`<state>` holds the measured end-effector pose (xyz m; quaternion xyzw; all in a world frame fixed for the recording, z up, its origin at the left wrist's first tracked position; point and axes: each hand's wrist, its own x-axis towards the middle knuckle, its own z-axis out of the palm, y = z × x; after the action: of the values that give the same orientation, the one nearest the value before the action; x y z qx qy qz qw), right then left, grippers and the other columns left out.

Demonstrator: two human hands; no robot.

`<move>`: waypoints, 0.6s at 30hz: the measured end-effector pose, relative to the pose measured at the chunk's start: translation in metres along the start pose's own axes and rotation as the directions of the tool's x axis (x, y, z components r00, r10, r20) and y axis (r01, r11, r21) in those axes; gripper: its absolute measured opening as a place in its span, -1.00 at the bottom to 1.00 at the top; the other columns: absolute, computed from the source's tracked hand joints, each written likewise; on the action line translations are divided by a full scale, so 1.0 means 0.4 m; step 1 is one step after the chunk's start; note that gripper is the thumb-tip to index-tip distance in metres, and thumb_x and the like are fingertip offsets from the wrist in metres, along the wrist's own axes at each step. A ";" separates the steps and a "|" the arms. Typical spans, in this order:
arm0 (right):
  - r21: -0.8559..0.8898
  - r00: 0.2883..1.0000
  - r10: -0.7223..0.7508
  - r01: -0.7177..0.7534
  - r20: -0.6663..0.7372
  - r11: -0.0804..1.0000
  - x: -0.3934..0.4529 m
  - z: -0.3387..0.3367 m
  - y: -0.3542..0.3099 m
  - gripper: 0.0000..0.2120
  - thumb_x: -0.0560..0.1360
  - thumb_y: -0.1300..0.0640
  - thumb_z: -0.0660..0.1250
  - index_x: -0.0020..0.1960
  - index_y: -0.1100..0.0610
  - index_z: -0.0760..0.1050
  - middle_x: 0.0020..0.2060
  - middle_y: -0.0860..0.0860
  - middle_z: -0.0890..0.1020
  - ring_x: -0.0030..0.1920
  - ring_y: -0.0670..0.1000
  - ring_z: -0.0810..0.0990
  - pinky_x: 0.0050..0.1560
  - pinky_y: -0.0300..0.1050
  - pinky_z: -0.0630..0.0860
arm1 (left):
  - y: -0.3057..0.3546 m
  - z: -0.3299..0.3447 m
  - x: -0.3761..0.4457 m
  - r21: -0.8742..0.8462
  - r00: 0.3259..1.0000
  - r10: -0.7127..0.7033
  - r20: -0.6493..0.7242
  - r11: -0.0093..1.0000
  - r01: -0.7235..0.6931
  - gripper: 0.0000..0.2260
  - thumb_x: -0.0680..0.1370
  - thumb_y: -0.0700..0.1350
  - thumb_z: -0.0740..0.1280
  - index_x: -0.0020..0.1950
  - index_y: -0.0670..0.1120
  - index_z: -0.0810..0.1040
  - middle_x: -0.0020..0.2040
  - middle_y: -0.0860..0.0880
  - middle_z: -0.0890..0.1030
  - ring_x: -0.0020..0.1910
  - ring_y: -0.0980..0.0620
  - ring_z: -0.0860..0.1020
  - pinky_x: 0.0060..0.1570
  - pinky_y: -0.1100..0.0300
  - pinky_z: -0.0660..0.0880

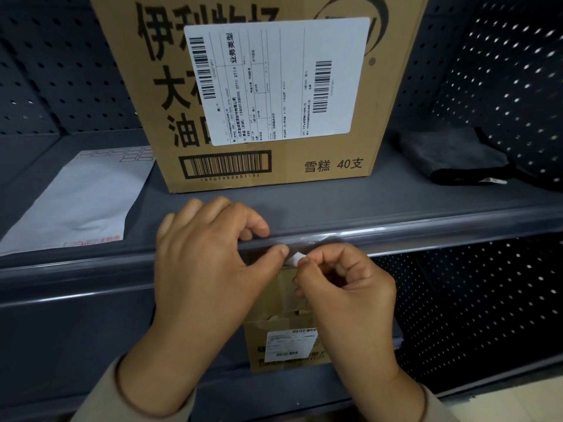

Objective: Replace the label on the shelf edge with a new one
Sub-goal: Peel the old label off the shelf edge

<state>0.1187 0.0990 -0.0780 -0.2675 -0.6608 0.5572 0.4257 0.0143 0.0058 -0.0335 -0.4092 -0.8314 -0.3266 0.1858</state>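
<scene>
The right hand [344,287] pinches a small white label [295,258] — new or old, hard to tell — at the shelf edge strip [426,236], which runs left-right, the left hand [210,257] pressing the strip just beside it.

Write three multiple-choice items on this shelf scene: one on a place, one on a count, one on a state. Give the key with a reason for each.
1. Where does the dark folded cloth lie?
A. Right of the large cardboard box on the shelf
B. On top of the box
C. On the lower shelf

2. How many cardboard boxes are in view?
A. One
B. Two
C. Four

3. What is the right hand doing?
A. Resting flat and open on the shelf
B. Pinching a small white label at the shelf edge strip
C. Lifting the white envelope

Key: A, the cloth sits at the shelf's right end; B, the large box above and a smaller box below; B, its fingertips close on the label beside the left hand.
</scene>
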 end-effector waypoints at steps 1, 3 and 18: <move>0.001 1.000 -0.002 0.002 0.002 1.000 0.000 0.000 0.001 -0.93 0.35 0.21 0.43 -0.27 0.06 0.61 -0.42 0.05 0.66 -0.39 0.04 0.63 -0.31 -0.06 0.62 | 0.000 0.000 0.000 0.000 1.000 0.001 0.001 1.000 -0.001 -0.80 0.33 0.18 0.39 -0.18 0.09 0.53 -0.27 0.15 0.47 -0.19 0.08 0.40 -0.13 0.13 0.23; 0.003 1.000 -0.006 0.006 0.008 1.000 0.001 0.000 0.000 -0.95 0.34 0.19 0.41 -0.27 0.06 0.61 -0.42 0.05 0.66 -0.40 0.03 0.63 -0.32 -0.08 0.61 | 0.000 0.000 0.000 0.003 1.000 0.002 0.000 1.000 -0.002 -0.80 0.33 0.18 0.39 -0.18 0.10 0.53 -0.27 0.16 0.47 -0.19 0.08 0.40 -0.13 0.12 0.22; -0.039 0.998 -0.042 0.044 0.045 0.998 -0.007 -0.005 0.004 -0.92 0.41 0.19 0.50 -0.22 0.05 0.65 -0.38 -0.04 0.69 -0.38 -0.10 0.64 -0.33 -0.19 0.57 | -0.009 -0.010 -0.001 0.047 0.996 0.010 0.086 0.999 -0.015 -0.75 0.28 0.14 0.40 -0.10 0.13 0.52 -0.22 0.18 0.46 -0.15 0.09 0.39 -0.10 0.13 0.21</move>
<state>0.1216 0.0980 -0.0801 -0.2493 -0.6866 0.5405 0.4175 0.0120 0.0011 -0.0323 -0.4235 -0.8435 -0.2880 0.1618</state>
